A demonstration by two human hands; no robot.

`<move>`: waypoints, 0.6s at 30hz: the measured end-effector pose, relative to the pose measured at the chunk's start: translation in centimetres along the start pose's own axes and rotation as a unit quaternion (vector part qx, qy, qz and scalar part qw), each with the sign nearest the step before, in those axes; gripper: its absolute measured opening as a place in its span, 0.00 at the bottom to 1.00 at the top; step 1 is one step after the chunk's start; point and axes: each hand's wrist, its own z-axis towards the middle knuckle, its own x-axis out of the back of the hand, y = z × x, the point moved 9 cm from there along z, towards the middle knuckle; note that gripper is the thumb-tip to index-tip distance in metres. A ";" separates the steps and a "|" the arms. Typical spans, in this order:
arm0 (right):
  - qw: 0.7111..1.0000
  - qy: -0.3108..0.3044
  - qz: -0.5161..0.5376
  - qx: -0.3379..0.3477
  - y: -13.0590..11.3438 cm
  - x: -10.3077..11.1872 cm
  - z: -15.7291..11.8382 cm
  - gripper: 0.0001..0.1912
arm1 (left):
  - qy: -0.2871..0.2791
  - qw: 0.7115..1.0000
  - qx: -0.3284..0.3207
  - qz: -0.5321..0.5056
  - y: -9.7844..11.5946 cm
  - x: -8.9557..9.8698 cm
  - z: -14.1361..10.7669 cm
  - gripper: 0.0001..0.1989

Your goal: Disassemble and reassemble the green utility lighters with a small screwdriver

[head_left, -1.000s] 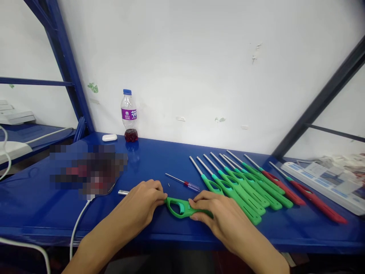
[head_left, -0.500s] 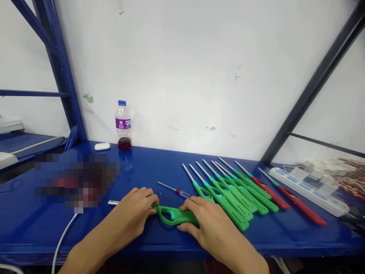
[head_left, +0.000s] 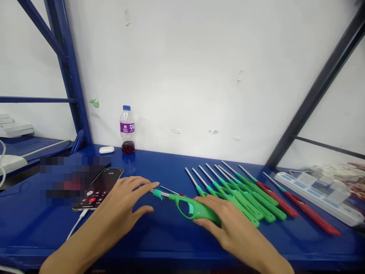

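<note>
My right hand [head_left: 225, 219] is closed around the green handle of a long-nosed lighter [head_left: 203, 211], whose metal rod points left. A teal collar [head_left: 157, 193] sits on the rod, with a gap between it and the handle. My left hand [head_left: 129, 201] is open beside the rod's tip, thumb spread well away from the fingers; whether a fingertip touches the rod I cannot tell. Behind the lighter lies a thin screwdriver [head_left: 170, 190], its handle mostly hidden. Several more green lighters [head_left: 242, 203] lie in a row to the right, with red lighters [head_left: 309, 213] at the end.
A phone [head_left: 104, 184] with a white cable [head_left: 75, 228] lies left on the blue table [head_left: 159, 243]. A drink bottle [head_left: 127, 131] and a white case [head_left: 107, 150] stand near the wall. A power strip [head_left: 319, 198] borders the right side.
My left hand has let go near the lighter's neck and its thumb has spread. The right hand has moved right with the lighter, and the teal collar is now visible on the rod.
</note>
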 end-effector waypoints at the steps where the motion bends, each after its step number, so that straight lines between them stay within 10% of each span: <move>1: 1.000 0.001 0.001 -0.009 0.3 0.2 -0.1 0.22 | 0.009 1.000 -0.017 0.002 0.0 0.2 0.1 0.18; 18: 0.995 -0.020 0.093 -0.005 -0.9 0.2 -0.6 0.26 | -0.054 0.994 -0.062 -0.070 4.4 -0.8 0.6 0.14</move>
